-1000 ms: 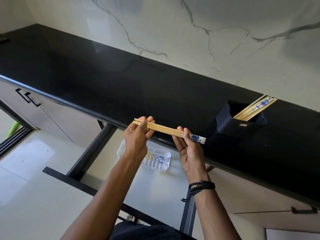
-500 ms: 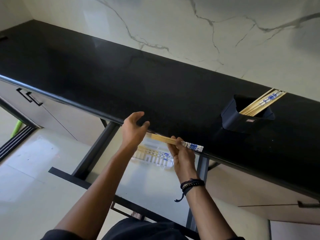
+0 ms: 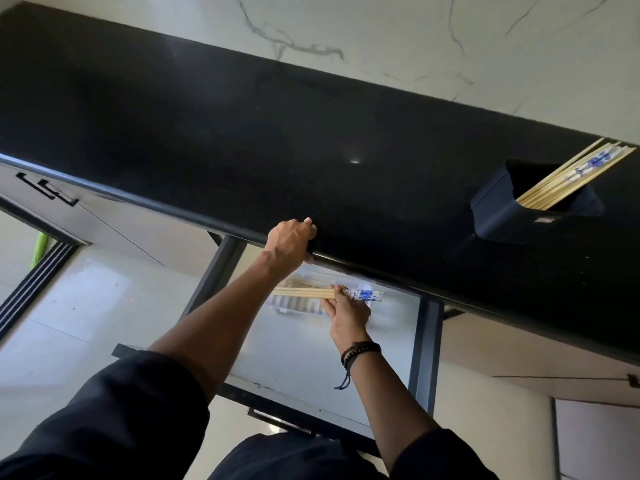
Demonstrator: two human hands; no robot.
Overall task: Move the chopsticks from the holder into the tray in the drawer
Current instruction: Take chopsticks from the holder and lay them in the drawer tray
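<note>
My right hand (image 3: 346,311) pinches a bundle of wooden chopsticks (image 3: 304,292) with blue-and-white ends, held level just above the clear plastic tray (image 3: 294,304) in the open drawer (image 3: 424,341). The tray holds other chopsticks, partly hidden by my arm and the counter edge. My left hand (image 3: 292,239) grips the front edge of the black countertop (image 3: 207,133), fingers curled over it. At the right, the dark holder (image 3: 502,216) stands on the counter with several chopsticks (image 3: 581,173) leaning out of it.
A marble wall runs behind the counter. Closed cabinet doors with black handles (image 3: 48,188) sit at the left and lower right. The drawer's dark frame and front handle (image 3: 273,419) lie close to my body.
My left hand has let go of the chopsticks and moved up to grip the counter edge. My right hand has lowered the bundle from counter height down over the tray in the drawer.
</note>
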